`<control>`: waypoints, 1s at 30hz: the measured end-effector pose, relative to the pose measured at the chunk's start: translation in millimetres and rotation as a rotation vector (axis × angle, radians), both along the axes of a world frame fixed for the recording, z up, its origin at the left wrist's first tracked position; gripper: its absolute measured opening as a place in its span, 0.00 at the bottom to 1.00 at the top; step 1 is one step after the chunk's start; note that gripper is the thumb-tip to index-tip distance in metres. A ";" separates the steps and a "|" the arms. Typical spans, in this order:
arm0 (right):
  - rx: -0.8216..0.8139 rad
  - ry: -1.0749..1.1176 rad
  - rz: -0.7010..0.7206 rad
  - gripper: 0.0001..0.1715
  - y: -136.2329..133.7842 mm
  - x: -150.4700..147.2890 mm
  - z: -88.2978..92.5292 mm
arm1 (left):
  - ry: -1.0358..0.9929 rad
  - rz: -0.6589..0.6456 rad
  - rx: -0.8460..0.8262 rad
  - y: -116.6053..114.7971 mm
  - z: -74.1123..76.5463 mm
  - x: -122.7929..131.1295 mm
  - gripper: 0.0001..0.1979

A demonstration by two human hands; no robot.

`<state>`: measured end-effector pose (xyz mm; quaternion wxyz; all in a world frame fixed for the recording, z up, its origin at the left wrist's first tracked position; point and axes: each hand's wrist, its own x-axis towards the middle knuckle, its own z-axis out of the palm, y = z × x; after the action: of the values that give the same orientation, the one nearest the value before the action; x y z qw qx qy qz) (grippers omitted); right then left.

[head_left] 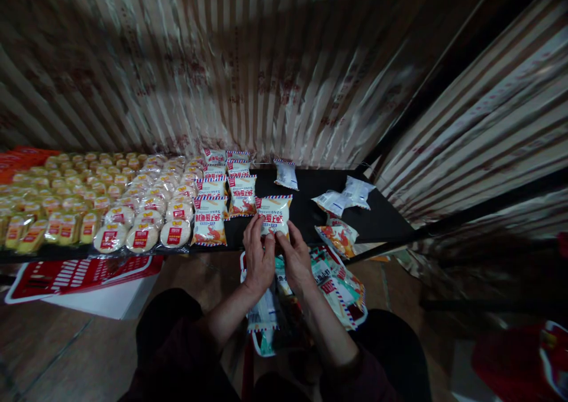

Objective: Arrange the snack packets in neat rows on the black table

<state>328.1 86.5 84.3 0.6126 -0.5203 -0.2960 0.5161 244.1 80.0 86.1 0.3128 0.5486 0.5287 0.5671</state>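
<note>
My left hand [258, 255] and my right hand [294, 259] both pinch the lower edge of one white snack packet [274, 212] with red and blue trim. The packet lies at the front of a black shelf [310, 207]. To its left stand rows of the same kind of packet [210, 220]. Below my hands, in my lap, sits an open large bag [337, 289] holding more packets.
Round cakes in clear wrappers [142, 236] and small yellow packets [53, 201] fill the shelf's left part. Loose packets [285, 174] [345, 198] [337, 234] lie on its right part. A red and white box [89, 284] sits on the floor at left. Striped wrapped walls stand behind.
</note>
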 end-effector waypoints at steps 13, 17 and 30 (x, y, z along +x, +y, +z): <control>0.132 -0.357 0.023 0.33 -14.0 -0.4 10.0 | -0.441 -0.175 -0.246 1.5 -10.5 2.5 0.24; 0.199 -0.541 0.006 0.30 -13.8 -1.5 7.1 | -0.522 -0.301 -0.267 6.0 -13.1 -1.7 0.27; 0.349 -0.889 0.023 0.27 -25.6 -14.1 -3.2 | -0.767 -0.485 -0.404 12.5 -16.6 -21.2 0.39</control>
<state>314.0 60.9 81.1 0.4992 -0.5766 -0.6174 0.1926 222.9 92.5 69.4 0.7078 0.3362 0.3321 0.5250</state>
